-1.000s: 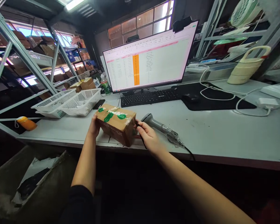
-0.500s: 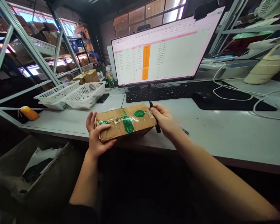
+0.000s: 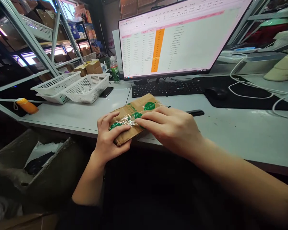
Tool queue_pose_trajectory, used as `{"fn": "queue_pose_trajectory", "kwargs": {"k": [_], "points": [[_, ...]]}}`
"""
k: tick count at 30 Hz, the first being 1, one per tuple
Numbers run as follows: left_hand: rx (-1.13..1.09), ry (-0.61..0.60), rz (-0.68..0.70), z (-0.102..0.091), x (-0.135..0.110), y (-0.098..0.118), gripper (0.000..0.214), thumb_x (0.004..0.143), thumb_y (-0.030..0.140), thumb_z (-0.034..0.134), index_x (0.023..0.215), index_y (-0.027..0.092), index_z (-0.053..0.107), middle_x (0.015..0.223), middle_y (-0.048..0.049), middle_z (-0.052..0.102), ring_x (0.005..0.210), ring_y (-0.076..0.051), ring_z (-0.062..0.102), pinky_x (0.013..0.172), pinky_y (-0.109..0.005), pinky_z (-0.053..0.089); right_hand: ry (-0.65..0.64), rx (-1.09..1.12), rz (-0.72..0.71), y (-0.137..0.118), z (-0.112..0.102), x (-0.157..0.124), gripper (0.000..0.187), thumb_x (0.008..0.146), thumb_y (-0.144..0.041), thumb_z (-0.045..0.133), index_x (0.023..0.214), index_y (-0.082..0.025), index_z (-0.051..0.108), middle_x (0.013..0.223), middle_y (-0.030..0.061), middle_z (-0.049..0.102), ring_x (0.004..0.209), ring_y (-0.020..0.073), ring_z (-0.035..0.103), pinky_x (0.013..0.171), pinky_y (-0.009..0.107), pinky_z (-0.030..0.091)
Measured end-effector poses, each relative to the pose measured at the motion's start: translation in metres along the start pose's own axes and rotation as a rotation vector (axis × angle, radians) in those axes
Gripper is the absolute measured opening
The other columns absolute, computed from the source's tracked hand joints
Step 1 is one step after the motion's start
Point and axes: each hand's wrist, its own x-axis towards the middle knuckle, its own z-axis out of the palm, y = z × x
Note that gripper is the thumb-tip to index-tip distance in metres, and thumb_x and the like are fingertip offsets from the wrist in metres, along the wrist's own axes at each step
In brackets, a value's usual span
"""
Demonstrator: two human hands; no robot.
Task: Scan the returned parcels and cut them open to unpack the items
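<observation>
A brown cardboard box with clear tape and green printed marks is tilted over the front edge of the desk. My left hand grips its near left end, with fingers over the top and the thumb side against the near corner. My right hand lies over the box's right part, its fingertips pressed together on the taped seam; what they pinch there is hidden. Just beyond that hand, a slim black tool lies on the desk, partly covered by the hand.
White plastic baskets and a phone stand at the left. Behind the box are a keyboard and a monitor. A mouse and white cables lie right. A bin sits below left.
My right hand has left the box's right end, where it held the black tool, and moved onto the taped top. The box has turned and tipped. The view has shifted slightly.
</observation>
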Motion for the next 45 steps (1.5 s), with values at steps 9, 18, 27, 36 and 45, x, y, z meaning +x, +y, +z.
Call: {"fn": "queue_pose_trajectory", "kwargs": {"k": [9, 18, 27, 36, 45], "points": [[0.021, 0.007, 0.035, 0.002, 0.0, 0.008, 0.033, 0.072, 0.023, 0.078, 0.104, 0.026, 0.07, 0.135, -0.0105, 0.05, 0.128, -0.033, 0.042, 0.107, -0.055, 0.04, -0.04, -0.059, -0.095, -0.005, -0.004, 0.008, 0.023, 0.099, -0.015, 0.05, 0.101, -0.019, 0.072, 0.089, 0.0046, 0.071, 0.084, 0.0189, 0.055, 0.066, 0.031, 0.035], [0.039, 0.022, 0.063, 0.002, -0.005, 0.011, 0.035, 0.069, 0.024, 0.079, 0.103, 0.025, 0.07, 0.123, -0.0095, 0.054, 0.126, -0.033, 0.042, 0.107, -0.054, 0.04, -0.155, -0.131, -0.114, -0.008, -0.013, 0.017, 0.021, 0.094, -0.008, 0.051, 0.083, -0.017, 0.066, 0.079, 0.0044, 0.064, 0.077, 0.0196, 0.049, 0.064, 0.033, 0.028], [0.045, 0.019, 0.072, 0.001, -0.008, 0.007, 0.037, 0.069, 0.026, 0.08, 0.105, 0.028, 0.07, 0.118, -0.0084, 0.056, 0.124, -0.033, 0.045, 0.106, -0.054, 0.041, -0.258, -0.32, 0.012, 0.037, -0.025, -0.003, 0.027, 0.091, -0.004, 0.046, 0.078, -0.019, 0.066, 0.074, 0.0063, 0.064, 0.072, 0.0219, 0.051, 0.058, 0.035, 0.024], [0.051, -0.001, 0.077, 0.005, -0.001, 0.017, 0.037, 0.069, 0.024, 0.079, 0.104, 0.027, 0.07, 0.12, -0.0085, 0.055, 0.124, -0.033, 0.044, 0.107, -0.054, 0.04, -0.155, -0.134, -0.067, 0.013, -0.035, -0.002, 0.026, 0.097, -0.01, 0.047, 0.097, -0.019, 0.071, 0.086, 0.005, 0.07, 0.08, 0.0205, 0.055, 0.062, 0.033, 0.031], [0.084, -0.005, 0.102, 0.006, -0.003, 0.022, 0.038, 0.069, 0.026, 0.08, 0.105, 0.028, 0.07, 0.116, -0.0082, 0.057, 0.124, -0.034, 0.044, 0.106, -0.054, 0.041, -0.202, -0.125, -0.094, 0.005, -0.031, 0.003, 0.022, 0.092, -0.006, 0.049, 0.081, -0.016, 0.065, 0.078, 0.0063, 0.064, 0.076, 0.02, 0.05, 0.061, 0.033, 0.026]]}}
